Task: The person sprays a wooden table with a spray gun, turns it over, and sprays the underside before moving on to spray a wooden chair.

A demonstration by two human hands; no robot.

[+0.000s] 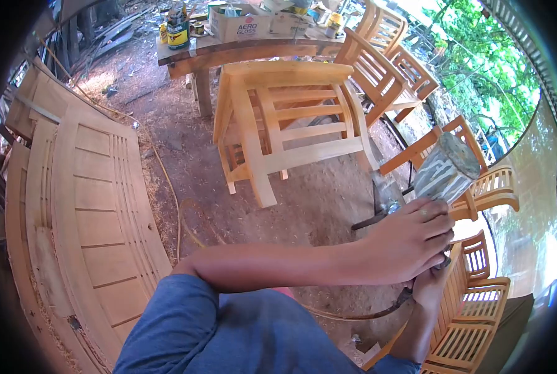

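My left hand (409, 240) reaches across my body to the right, its fingers wrapped around the base of a paint-streaked metal cup (445, 171) that belongs to a spray gun. Just below it, my right hand (429, 288) is closed around the gun's handle, mostly hidden behind the left. An air hose (353, 318) runs up to the right hand. The cup's top is stained and dull. In front of me stands a light wooden chair frame (309, 137), tilted, with curved slats and apart from both hands.
Large wooden door panels (104, 212) lean along the left side. At the back, a workbench (247, 50) holds paint cans (177, 32) and cardboard boxes (240, 23). Several finished wooden chairs (378, 81) and a slatted bench (465, 324) line the right. A yellowish hose (166, 174) crosses the dirt floor.
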